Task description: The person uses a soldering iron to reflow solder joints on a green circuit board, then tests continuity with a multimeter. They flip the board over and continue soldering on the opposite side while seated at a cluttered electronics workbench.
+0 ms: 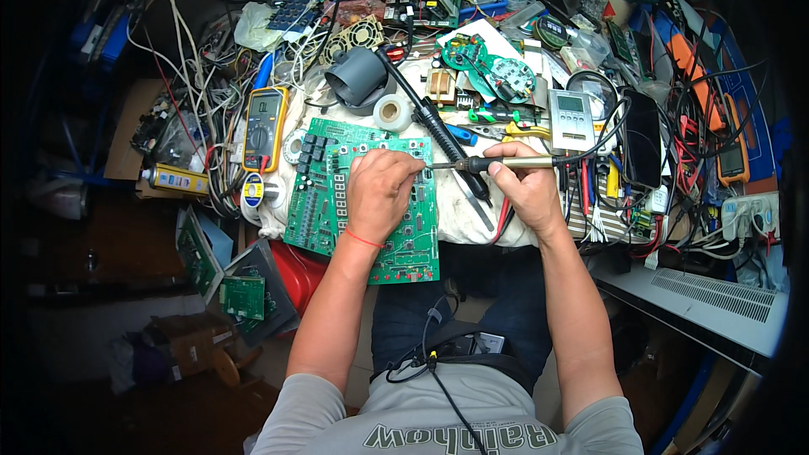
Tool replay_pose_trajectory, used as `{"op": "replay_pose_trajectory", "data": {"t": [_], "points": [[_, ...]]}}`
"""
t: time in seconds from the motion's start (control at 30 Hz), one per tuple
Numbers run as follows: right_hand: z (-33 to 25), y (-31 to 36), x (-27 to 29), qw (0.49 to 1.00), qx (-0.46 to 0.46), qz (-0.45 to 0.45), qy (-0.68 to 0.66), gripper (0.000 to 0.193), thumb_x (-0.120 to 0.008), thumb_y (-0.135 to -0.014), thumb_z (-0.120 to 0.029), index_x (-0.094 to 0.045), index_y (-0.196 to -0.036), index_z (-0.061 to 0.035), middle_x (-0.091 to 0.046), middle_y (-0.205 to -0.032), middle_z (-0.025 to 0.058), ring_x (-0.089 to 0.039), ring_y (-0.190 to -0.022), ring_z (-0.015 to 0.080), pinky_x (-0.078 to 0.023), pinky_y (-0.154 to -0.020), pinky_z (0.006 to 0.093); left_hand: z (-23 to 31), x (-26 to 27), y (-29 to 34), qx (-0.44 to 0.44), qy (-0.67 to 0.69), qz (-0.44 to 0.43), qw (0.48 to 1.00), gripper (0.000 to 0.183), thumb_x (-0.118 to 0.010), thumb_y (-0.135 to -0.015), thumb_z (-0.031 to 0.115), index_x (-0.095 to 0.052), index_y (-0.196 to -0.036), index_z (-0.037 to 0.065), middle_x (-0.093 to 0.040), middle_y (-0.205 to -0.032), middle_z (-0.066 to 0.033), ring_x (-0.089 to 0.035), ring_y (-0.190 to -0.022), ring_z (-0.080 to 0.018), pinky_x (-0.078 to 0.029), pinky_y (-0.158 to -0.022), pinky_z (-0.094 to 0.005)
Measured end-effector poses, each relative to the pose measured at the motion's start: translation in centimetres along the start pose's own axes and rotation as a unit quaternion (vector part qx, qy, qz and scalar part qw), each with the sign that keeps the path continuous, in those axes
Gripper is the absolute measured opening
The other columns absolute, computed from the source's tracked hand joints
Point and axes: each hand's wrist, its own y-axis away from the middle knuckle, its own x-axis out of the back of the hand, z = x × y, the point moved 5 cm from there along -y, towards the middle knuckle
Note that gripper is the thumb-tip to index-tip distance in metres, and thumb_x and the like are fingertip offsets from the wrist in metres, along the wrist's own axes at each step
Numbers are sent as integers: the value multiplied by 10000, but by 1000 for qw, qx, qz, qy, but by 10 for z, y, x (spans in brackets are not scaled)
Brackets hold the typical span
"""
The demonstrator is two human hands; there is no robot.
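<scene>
Pale cloth (pixel 459 223) covers the middle of the messy bench that I look down on through my camera. Nearest is the person's grey shirt (pixel 447 396), with bare arms reaching up from it. Next come two green circuit boards, side by side at the near edge: the left board (pixel 309 211) has a row of black blocks, and the right board (pixel 421 246) pokes out over the lap. My left hand (pixel 379 190) rests on the right board with its fingers bunched together; I cannot tell if they pinch anything. My right hand (pixel 527 181) is wrapped snugly around a soldering iron (pixel 531 162), and the iron points left, its tip close to the left fingers. I can't tell if it touches the board. Farther off, a yellow meter (pixel 265 126) is on the left, a white roll (pixel 392 113) and a grey tube (pixel 356 76) sit in the middle, and a small white box with a screen (pixel 571 128) is on the right. Farthest back, I see a square fan (pixel 364 36).
</scene>
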Motion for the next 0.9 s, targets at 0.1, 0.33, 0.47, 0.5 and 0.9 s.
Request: {"op": "replay_pose_trajectory", "data": {"t": [0.1,0.33,0.47,0.5,0.9], "points": [[0,0,0,1000,-6,-1,5,216,-768,-960,-128,-767,-1147,-19,-658,-854,-52,-519,-728,28,-429,-643,225,0,0,0,2,1,1,1000,166,-797,-866,49,-807,-991,157,-769,-986,17,-691,-992,-226,-476,-872,-375],[-2,1,0,1000,-1,-7,16,209,-761,-962,-123,-770,-1143,-19,-668,-850,-47,-531,-729,30,-439,-650,226,0,0,0,7,-2,-2,1000,153,-790,-879,54,-807,-991,157,-774,-992,18,-693,-995,-224,-476,-871,-373],[-3,0,0,1000,14,-12,17,204,-752,-968,-118,-768,-1144,-16,-670,-848,-45,-535,-728,30,-442,-650,225,-1,-1,0,10,-2,-3,1000,144,-790,-880,60,-812,-984,157,-775,-988,20,-694,-992,-223,-477,-870,-371],[-2,0,0,1000,14,-12,16,203,-751,-969,-117,-768,-1144,-15,-670,-848,-45,-536,-729,30,-442,-650,225,-1,-1,0,11,-2,-3,1000,143,-791,-880,61,-813,-983,157,-774,-986,20,-695,-992,-222,-477,-870,-371],[-4,1,1,999,-28,-18,21,225,-723,-972,-133,-767,-1158,-14,-719,-913,-6,-593,-807,62,-475,-732,244,4,0,-1,-3,-21,-3,1000,166,-800,-852,59,-820,-984,159,-764,-969,28,-689,-977,-215,-478,-858,-371]]}}
